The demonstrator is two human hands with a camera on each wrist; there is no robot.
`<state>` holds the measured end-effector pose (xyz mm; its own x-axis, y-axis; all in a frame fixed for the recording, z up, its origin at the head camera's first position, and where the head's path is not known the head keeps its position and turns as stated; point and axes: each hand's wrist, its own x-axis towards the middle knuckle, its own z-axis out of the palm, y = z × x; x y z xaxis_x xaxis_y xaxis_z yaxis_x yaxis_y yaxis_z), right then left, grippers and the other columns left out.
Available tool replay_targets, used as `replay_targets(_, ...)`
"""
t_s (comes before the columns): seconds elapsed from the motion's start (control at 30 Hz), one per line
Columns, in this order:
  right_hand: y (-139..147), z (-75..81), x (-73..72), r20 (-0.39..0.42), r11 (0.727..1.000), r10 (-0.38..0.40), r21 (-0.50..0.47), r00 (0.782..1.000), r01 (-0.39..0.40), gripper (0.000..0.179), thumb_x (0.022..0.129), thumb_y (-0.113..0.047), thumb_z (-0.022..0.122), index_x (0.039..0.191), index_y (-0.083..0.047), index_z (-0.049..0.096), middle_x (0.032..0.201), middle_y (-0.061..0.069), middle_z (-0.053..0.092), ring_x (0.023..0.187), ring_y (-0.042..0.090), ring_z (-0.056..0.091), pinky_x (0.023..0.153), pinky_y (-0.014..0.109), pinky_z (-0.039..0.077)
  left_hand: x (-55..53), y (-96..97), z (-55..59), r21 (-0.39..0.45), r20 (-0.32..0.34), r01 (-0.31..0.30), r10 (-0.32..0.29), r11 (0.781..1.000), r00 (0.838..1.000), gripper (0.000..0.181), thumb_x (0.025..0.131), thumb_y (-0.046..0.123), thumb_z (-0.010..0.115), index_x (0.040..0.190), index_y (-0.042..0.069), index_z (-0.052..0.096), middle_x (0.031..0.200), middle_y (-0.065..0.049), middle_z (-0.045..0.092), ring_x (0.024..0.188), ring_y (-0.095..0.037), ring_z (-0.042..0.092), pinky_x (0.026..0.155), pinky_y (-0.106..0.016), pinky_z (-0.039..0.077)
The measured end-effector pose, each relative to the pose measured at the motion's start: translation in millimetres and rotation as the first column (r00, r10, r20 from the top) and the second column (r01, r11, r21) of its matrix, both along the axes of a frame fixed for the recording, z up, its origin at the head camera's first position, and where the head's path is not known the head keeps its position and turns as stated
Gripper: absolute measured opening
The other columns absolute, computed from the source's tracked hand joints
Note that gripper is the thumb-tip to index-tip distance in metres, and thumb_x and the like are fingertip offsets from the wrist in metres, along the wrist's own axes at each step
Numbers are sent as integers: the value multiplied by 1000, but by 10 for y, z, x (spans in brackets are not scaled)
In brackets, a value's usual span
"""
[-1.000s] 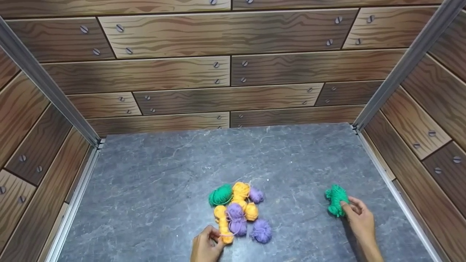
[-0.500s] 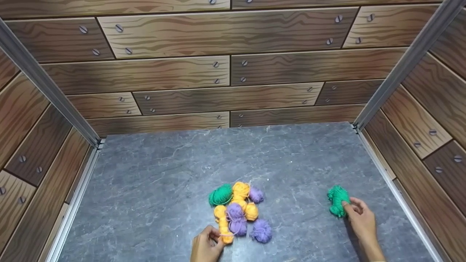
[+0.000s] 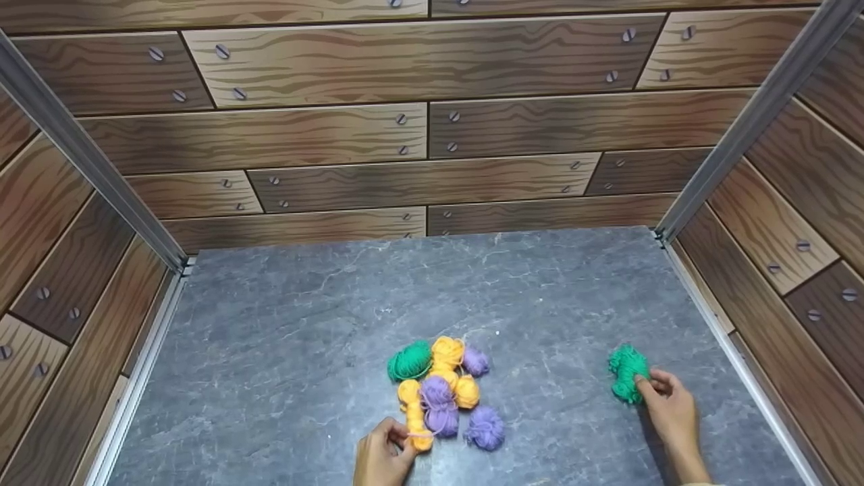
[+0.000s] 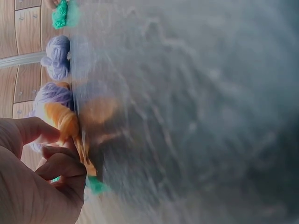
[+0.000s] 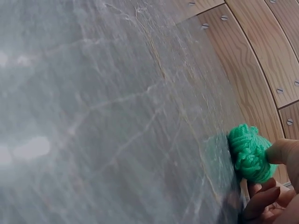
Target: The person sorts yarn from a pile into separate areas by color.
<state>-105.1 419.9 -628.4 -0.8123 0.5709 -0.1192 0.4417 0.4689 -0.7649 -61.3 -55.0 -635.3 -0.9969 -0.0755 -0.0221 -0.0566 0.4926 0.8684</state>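
My left hand (image 3: 383, 451) pinches the near end of a long orange yarn skein (image 3: 415, 418) at the front left of a cluster of yarn. In the left wrist view, thumb and fingers close on that orange skein (image 4: 65, 122) low over the table. Off to the right, my right hand (image 3: 669, 410) holds a green yarn skein (image 3: 629, 374) by its right side, thumb on top. The right wrist view has the green skein (image 5: 251, 153) right at the tabletop, with the thumb against it and the fingers curled below.
The cluster also has a green yarn ball (image 3: 409, 361), an orange skein (image 3: 447, 354), an orange ball (image 3: 466, 392) and purple skeins (image 3: 440, 408). A purple ball (image 3: 485, 428) lies at its right. Wood-patterned walls (image 3: 425, 135) surround the grey marbled table (image 3: 283, 351).
My right hand and the green skein have shifted slightly to the right since a second ago. My left hand stays put on the orange skein, and the cluster is unchanged.
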Motion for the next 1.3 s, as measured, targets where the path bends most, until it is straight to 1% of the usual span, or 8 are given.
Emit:
replay_targets(0.17,-5,18,7,11,1000,-11,12,1000,11,57,96,-45,67,130,1,62,111,14,68,84,-1,52,70,14,40,9,-8,3,6,-35,-3,3,1000,999,20,71,0,77,78,13,63,65,10,59,51,2,40,50,-19,36)
replay_targets(0.4,5,25,30,-14,1000,-29,8,999,30,53,95,-42,68,130,-2,63,104,4,68,80,-5,52,71,14,40,23,-5,3,25,-65,-21,23,999,998,22,71,-3,74,77,13,61,65,7,59,51,4,39,50,-17,34)
replay_targets(0.6,-8,53,38,5,998,-50,-30,999,50,60,96,-49,65,136,-4,59,110,6,66,83,0,52,69,16,42,16,-8,0,37,-49,-36,38,999,998,23,70,-3,74,78,13,61,64,6,58,50,3,40,49,-17,34)
replay_targets(0.7,-16,67,46,3,997,-66,-36,998,66,60,96,-49,65,136,-6,60,108,3,66,84,1,52,69,17,42,11,-17,2,32,-46,-39,41,999,998,22,70,-2,73,78,13,60,63,8,56,50,2,40,48,-18,34)
replay_targets(0.9,-30,80,63,-2,996,-85,-34,996,85,58,96,-50,65,135,-7,60,105,-1,66,83,-2,51,69,16,42,21,-47,6,25,-87,-46,48,999,995,22,70,-2,74,79,13,61,63,8,55,51,3,39,48,-18,34)
replay_targets(1.1,-52,92,89,-44,994,-107,-33,993,106,55,97,-49,64,134,-8,61,101,-11,63,83,-2,52,68,15,42,32,-65,31,34,-78,-47,50,998,996,23,72,-2,75,81,13,61,64,8,54,51,1,39,49,-18,34)
replay_targets(1.17,-72,102,96,-59,993,-121,-26,991,119,53,97,-49,63,133,-10,61,102,-10,63,81,0,52,67,17,42,37,-68,32,40,-96,-49,53,998,994,23,72,-2,76,81,13,61,63,8,53,51,2,38,49,-18,34)
replay_targets(1.3,-115,124,103,-95,988,-152,-13,984,152,48,98,-46,62,132,-12,62,111,-4,63,76,5,52,64,22,41,42,-71,28,58,-178,-57,66,997,982,24,72,-3,77,81,14,62,59,6,50,50,3,37,49,-17,34)
